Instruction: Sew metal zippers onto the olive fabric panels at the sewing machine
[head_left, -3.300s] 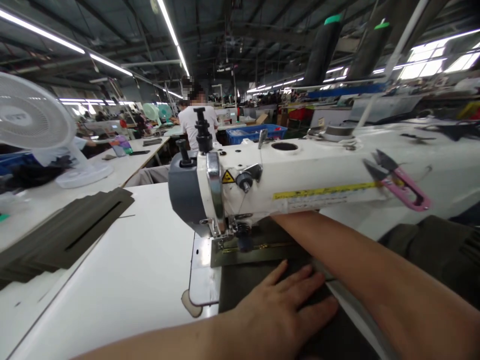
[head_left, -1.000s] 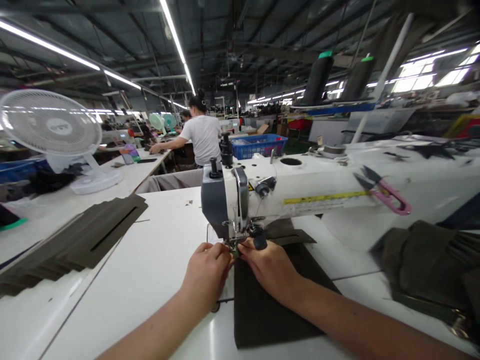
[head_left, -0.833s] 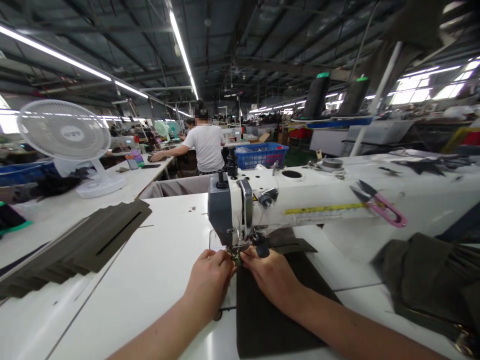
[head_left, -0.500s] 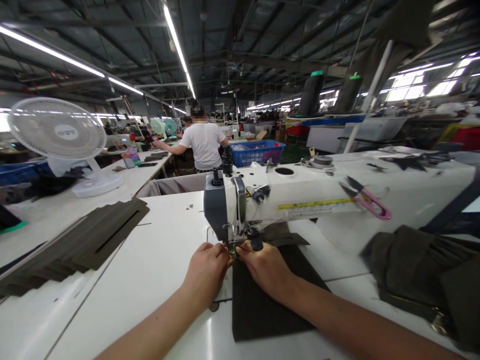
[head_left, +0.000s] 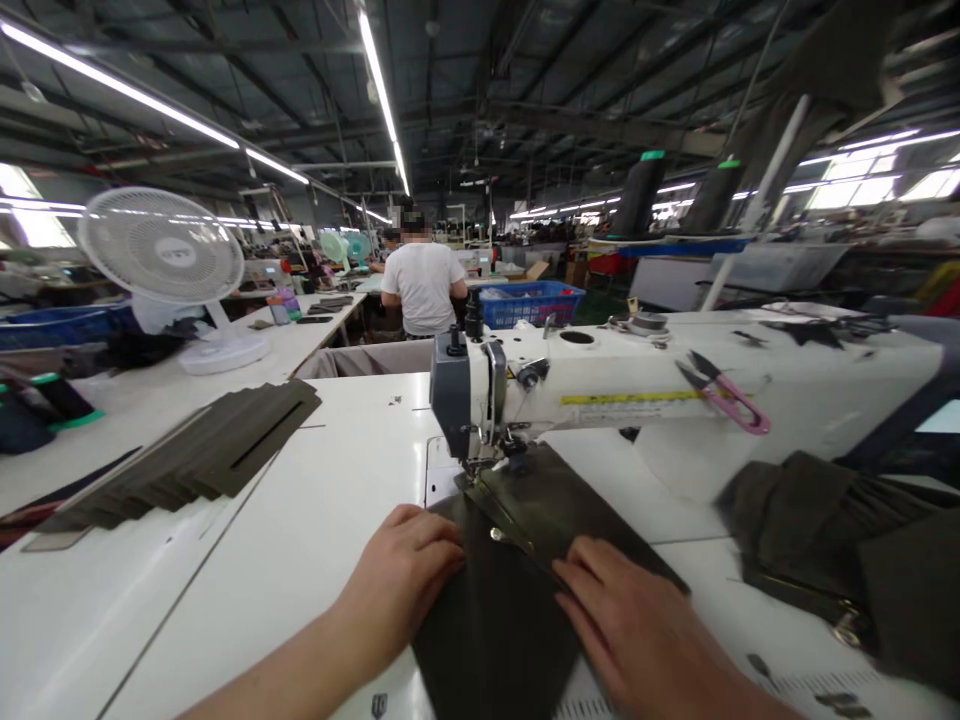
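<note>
A dark olive fabric panel (head_left: pixel 495 610) lies on the sewing machine bed, its far end under the presser foot (head_left: pixel 474 470). A zipper with a metal pull (head_left: pixel 501 536) runs along the panel, just in front of the foot. My left hand (head_left: pixel 412 565) is closed at the panel's left edge, fingers bent together and thumb mostly hidden. My right hand (head_left: pixel 626 605) grips the fabric to the right of the zipper, its fingertips on the cloth. The white sewing machine (head_left: pixel 600 385) stands behind both hands, with its needle area above the far end of the zipper.
Overlapping olive fabric pieces (head_left: pixel 202 455) lie on the left. A bunched olive item with a zipper (head_left: pixel 810 540) lies at right. Pink-handled thread snips (head_left: pixel 739 400) rest against the machine arm. Beyond are a white fan (head_left: pixel 169 250), a blue crate (head_left: pixel 532 303) and a person in white (head_left: pixel 424 285).
Both hands have drawn back from the presser foot toward me and moved apart. The panel lies differently now, with its zipper showing. The view has shifted, and the person's arm is lowered.
</note>
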